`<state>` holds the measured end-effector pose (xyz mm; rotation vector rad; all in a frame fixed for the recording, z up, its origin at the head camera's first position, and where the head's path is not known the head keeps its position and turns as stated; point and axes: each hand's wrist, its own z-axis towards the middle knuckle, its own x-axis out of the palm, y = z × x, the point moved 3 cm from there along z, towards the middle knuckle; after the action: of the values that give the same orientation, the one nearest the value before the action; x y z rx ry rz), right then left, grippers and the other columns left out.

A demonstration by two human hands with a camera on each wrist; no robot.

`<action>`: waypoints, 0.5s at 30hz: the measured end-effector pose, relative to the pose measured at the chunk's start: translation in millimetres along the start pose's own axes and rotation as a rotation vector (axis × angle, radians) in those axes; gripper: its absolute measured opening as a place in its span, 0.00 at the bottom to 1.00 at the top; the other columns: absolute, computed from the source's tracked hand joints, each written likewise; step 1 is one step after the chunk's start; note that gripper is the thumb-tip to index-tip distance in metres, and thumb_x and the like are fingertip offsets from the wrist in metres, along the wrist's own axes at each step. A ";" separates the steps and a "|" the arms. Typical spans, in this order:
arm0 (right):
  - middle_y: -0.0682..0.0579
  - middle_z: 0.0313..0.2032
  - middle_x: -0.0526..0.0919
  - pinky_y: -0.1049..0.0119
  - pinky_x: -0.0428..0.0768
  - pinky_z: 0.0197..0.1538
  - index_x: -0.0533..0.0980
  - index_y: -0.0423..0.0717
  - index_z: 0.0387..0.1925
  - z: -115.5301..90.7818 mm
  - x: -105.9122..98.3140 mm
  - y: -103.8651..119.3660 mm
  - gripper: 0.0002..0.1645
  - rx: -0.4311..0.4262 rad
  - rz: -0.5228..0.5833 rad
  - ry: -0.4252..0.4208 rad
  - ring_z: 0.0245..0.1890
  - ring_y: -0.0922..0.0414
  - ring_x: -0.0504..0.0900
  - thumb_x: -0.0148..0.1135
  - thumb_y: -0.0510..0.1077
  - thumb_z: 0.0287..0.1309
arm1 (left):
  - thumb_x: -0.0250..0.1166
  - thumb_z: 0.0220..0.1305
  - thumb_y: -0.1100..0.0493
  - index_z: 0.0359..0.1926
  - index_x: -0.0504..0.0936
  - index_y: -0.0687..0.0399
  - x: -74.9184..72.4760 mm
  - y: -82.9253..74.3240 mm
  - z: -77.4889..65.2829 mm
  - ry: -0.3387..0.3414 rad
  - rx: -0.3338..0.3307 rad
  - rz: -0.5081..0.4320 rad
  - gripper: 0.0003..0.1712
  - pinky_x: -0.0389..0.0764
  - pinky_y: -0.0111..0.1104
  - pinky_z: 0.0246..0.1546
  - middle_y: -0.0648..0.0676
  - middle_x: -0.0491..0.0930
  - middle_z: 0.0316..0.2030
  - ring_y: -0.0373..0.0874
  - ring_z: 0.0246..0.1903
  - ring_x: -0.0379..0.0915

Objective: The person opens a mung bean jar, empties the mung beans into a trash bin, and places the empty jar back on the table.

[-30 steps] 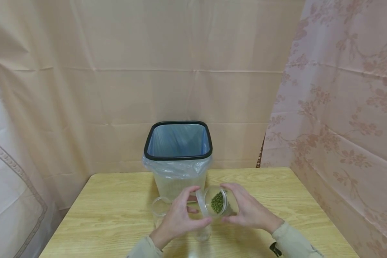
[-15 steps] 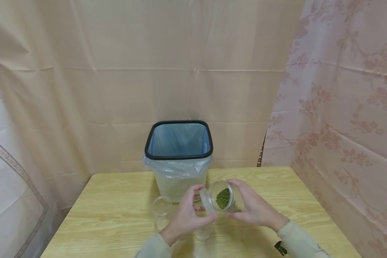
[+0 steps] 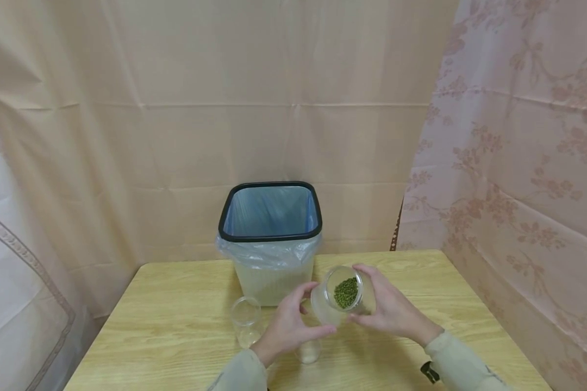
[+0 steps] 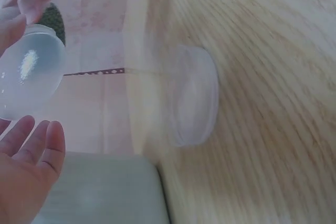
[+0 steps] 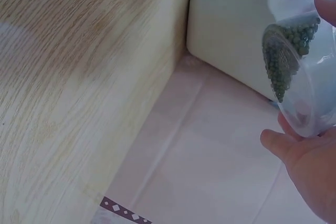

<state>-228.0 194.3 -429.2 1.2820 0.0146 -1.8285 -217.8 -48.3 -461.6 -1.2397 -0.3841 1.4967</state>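
Note:
My right hand (image 3: 391, 309) grips a clear jar (image 3: 330, 282) tilted on its side, with green beans (image 3: 346, 293) heaped inside it. Between the thumb and fingers of my left hand (image 3: 288, 326) is a round translucent lid (image 3: 325, 312), close against the jar; whether they touch I cannot tell. The left wrist view shows the lid (image 4: 31, 72) as a frosted disc with the beans partly hidden behind it. In the right wrist view the beans (image 5: 283, 56) lie against one end of the jar.
A clear jar (image 3: 247, 323) stands on the wooden table (image 3: 176, 326), left of my hands. Another clear round container (image 3: 308, 352) sits under my left wrist. Behind stands a bin (image 3: 271, 282) with a black rim and a plastic liner, before the curtain (image 3: 186, 136).
Both hands have shifted right and slightly away from me, carrying the jar and the lid. The lid now faces the camera more. The bin and the table containers stay put.

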 end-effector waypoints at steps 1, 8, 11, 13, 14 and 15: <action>0.43 0.63 0.73 0.43 0.79 0.56 0.55 0.46 0.75 0.1 -0.1 -0.3 0.69 -0.009 0.000 -0.002 0.59 0.45 0.77 0.88 0.50 0.34 | 0.83 0.44 0.42 0.69 0.70 0.51 0.8 1.1 0.4 0.004 -0.007 0.009 0.53 0.82 0.38 0.43 0.46 0.78 0.57 0.40 0.51 0.74; 0.45 0.64 0.72 0.42 0.78 0.57 0.55 0.49 0.77 1.1 -0.4 -2.0 0.70 -0.017 0.000 -0.023 0.60 0.45 0.76 0.87 0.50 0.34 | 0.83 0.44 0.43 0.68 0.70 0.60 9.8 12.3 2.8 0.031 -0.017 0.063 0.54 0.83 0.41 0.46 0.53 0.79 0.58 0.44 0.52 0.76; 0.43 0.66 0.70 0.39 0.78 0.56 0.54 0.51 0.77 1.2 -0.7 -2.6 0.70 0.030 0.026 -0.015 0.61 0.40 0.75 0.87 0.50 0.36 | 0.82 0.45 0.40 0.68 0.70 0.60 13.4 16.5 3.9 0.043 -0.029 0.124 0.54 0.80 0.43 0.52 0.53 0.79 0.58 0.46 0.54 0.76; 0.41 0.67 0.69 0.38 0.77 0.57 0.53 0.52 0.77 1.1 -0.7 -2.7 0.69 0.058 0.043 -0.008 0.62 0.37 0.74 0.86 0.52 0.38 | 0.81 0.45 0.38 0.69 0.69 0.60 16.2 18.9 5.1 0.055 -0.048 0.157 0.56 0.78 0.43 0.55 0.53 0.79 0.58 0.48 0.54 0.76; 0.41 0.67 0.69 0.37 0.76 0.57 0.53 0.52 0.77 0.9 -0.6 -2.9 0.69 0.067 0.050 -0.006 0.62 0.37 0.74 0.86 0.52 0.39 | 0.81 0.45 0.37 0.70 0.69 0.60 17.8 20.6 5.5 0.061 -0.052 0.174 0.56 0.78 0.42 0.56 0.52 0.79 0.58 0.50 0.54 0.76; 0.40 0.67 0.69 0.37 0.76 0.57 0.53 0.52 0.77 0.9 -0.6 -3.0 0.68 0.070 0.056 -0.007 0.62 0.36 0.73 0.85 0.52 0.39 | 0.80 0.45 0.36 0.71 0.68 0.60 19.4 22.2 6.0 0.067 -0.057 0.178 0.57 0.78 0.42 0.55 0.53 0.79 0.58 0.51 0.54 0.76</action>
<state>-230.5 196.1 -429.7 1.3121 -0.0887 -1.7994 -231.6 -37.0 -485.9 -1.3952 -0.2788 1.5985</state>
